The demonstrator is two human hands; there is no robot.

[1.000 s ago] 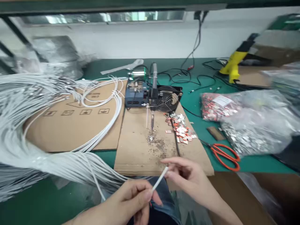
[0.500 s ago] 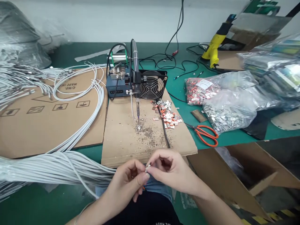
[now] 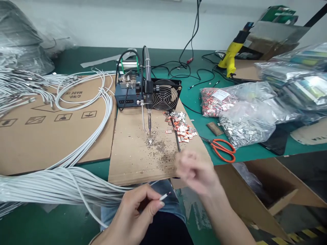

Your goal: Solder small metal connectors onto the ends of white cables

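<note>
Pinched between thumb and forefinger, a white cable (image 3: 165,196) is in my left hand (image 3: 138,211); its end, with a dark reddish tip, sticks out to the right above my lap. My right hand (image 3: 195,172) is smeared by motion over the front right of the cardboard sheet (image 3: 127,163), so its fingers cannot be read. Beyond it lies a pile of small metal connectors with orange parts (image 3: 185,131). A soldering iron (image 3: 149,92) stands upright in a holder, its tip pointing down at the cardboard amid dark debris.
A thick bundle of white cables (image 3: 63,183) lies at left. Orange-handled scissors (image 3: 223,149) and bags of connectors (image 3: 247,122) sit at right. A fan (image 3: 166,95), blue soldering station (image 3: 127,97) and solder spool (image 3: 129,64) stand behind. A yellow heat gun (image 3: 231,56) is farther back.
My right hand has come away from my left and moved up and to the right, toward the connector pile. My left hand still pinches the cable, whose end now shows.
</note>
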